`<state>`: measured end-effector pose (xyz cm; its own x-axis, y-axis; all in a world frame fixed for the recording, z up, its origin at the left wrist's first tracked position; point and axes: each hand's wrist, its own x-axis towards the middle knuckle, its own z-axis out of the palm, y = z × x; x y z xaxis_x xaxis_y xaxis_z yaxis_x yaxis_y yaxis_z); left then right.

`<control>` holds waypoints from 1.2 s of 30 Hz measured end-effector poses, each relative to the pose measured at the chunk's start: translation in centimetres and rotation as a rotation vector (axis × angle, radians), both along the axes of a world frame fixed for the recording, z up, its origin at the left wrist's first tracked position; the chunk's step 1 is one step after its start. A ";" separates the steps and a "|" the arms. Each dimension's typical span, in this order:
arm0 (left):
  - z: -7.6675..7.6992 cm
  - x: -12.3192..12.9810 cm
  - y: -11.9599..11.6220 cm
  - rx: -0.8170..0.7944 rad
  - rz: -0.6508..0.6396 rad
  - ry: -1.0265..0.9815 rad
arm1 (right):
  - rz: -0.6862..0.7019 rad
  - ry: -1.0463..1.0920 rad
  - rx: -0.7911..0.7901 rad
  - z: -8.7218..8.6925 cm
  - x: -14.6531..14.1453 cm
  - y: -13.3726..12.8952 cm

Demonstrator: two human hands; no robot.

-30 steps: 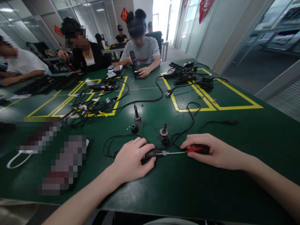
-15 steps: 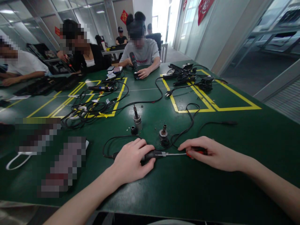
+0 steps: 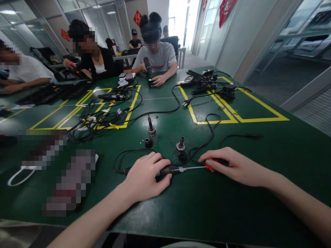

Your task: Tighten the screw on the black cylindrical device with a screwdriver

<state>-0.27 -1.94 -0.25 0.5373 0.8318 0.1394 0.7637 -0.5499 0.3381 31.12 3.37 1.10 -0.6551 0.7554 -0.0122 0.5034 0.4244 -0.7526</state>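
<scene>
My left hand (image 3: 149, 175) is wrapped over a black corded tool (image 3: 167, 171) lying on the green table. My right hand (image 3: 230, 167) is closed on a screwdriver (image 3: 209, 167) with a red and dark handle. Its thin metal shaft points left and reaches the metal tip end of the black tool. Just behind my hands stand a metal part with a shaft (image 3: 180, 146) and a black ring (image 3: 182, 157). A taller metal part (image 3: 152, 131) stands farther back, beside a small black collar (image 3: 148, 143).
Tangled black cables (image 3: 90, 120) lie at the left middle. More cables and tools (image 3: 204, 82) sit at the back right by yellow tape. A blurred flat object (image 3: 74, 179) lies at the left. Across the table a person (image 3: 156, 57) holds a tool; others sit at the left.
My right hand and the screwdriver handle have shifted slightly upward, and less of the red handle shows. My left hand stays on the black tool. A person at the left has moved a hand slightly.
</scene>
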 end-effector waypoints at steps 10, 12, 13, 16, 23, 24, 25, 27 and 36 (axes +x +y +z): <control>0.0 0.0 0.1 0.007 -0.005 0.005 | -0.002 0.061 0.045 -0.4 0.3 0.0; 0.0 0.0 0.0 0.003 -0.004 0.004 | 0.019 0.036 0.085 -0.4 0.3 0.1; 0.0 0.0 0.0 0.002 -0.004 0.004 | 0.024 0.027 0.095 -0.4 0.3 0.1; 0.1 0.0 0.0 0.003 -0.005 0.007 | 0.018 0.008 0.063 -0.4 0.1 0.1; -0.1 0.0 0.2 -0.007 0.004 -0.013 | 0.001 0.024 0.004 -0.3 0.1 0.1; -0.1 -0.1 0.2 -0.007 0.004 -0.018 | -0.003 0.030 0.005 -0.3 0.2 0.2; -0.1 -0.1 0.3 -0.007 0.003 -0.022 | -0.004 0.035 0.009 -0.3 0.3 0.2; -0.1 -0.2 0.3 -0.005 0.006 -0.028 | 0.005 0.038 0.028 -0.5 0.3 0.2; -0.2 -0.4 0.4 0.020 0.000 -0.055 | 0.016 0.000 -0.022 -0.2 -0.2 -0.1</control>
